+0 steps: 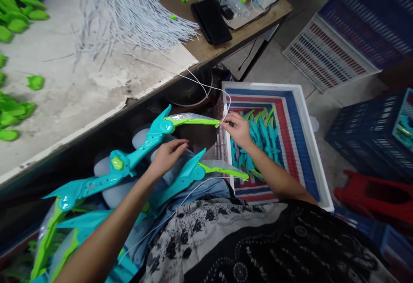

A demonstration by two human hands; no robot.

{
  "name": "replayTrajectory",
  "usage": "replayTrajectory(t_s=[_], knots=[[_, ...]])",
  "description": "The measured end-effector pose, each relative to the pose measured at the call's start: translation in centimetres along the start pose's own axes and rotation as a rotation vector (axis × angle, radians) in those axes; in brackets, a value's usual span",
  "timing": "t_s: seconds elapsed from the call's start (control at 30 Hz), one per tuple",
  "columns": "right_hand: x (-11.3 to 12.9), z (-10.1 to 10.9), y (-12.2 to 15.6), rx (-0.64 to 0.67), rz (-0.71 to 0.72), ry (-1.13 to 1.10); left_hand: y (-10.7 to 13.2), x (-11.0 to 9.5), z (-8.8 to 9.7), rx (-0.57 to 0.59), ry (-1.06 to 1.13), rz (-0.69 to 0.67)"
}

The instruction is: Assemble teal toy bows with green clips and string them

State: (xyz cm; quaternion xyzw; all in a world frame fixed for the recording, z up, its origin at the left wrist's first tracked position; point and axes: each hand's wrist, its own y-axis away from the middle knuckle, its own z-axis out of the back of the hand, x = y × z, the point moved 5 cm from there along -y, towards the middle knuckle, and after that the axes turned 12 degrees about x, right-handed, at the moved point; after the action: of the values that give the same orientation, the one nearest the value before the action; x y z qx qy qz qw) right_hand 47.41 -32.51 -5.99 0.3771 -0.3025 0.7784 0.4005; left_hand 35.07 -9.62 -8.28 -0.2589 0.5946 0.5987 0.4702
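Observation:
A turquoise and lime-green plastic toy bow (pixel 142 147) lies slanted across my legs, a clear film along its green limb. At that limb's tip, my right hand (pixel 238 129) pinches a white cord (pixel 230 98), which trails back to the table. My left hand (pixel 168 156) hovers between this bow and a second toy bow (pixel 190 172) on my lap, fingers stretched out and loosely together, nothing visible in them. A white cord also runs from the second bow's tip. My left forearm covers part of the bows below.
A bundle of white cords (pixel 138 12) spreads over the table (pixel 97 85), with green plastic parts (pixel 16 111) at left. Right of me, a striped-lined crate (pixel 295 124) holds several toy bows (pixel 264 139). Blue crates (pixel 358 136) and a red stool (pixel 371 192) stand farther right.

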Motion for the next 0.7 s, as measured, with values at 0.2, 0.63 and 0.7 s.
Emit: replayTrajectory(t_s=[0.2, 0.63, 0.7], knots=[[0.6, -0.4, 0.0, 0.003, 0.127, 0.186, -7.6, -1.3, -5.3, 0.157, 0.662, 0.090], [0.7, -0.9, 0.1, 0.120, 0.099, 0.104, -9.9, -2.3, -8.6, 0.390, 0.968, 0.117], [0.5, -1.0, 0.1, 0.163, 0.059, 0.047, -9.9, -2.3, -8.4, 0.394, 0.965, 0.111]])
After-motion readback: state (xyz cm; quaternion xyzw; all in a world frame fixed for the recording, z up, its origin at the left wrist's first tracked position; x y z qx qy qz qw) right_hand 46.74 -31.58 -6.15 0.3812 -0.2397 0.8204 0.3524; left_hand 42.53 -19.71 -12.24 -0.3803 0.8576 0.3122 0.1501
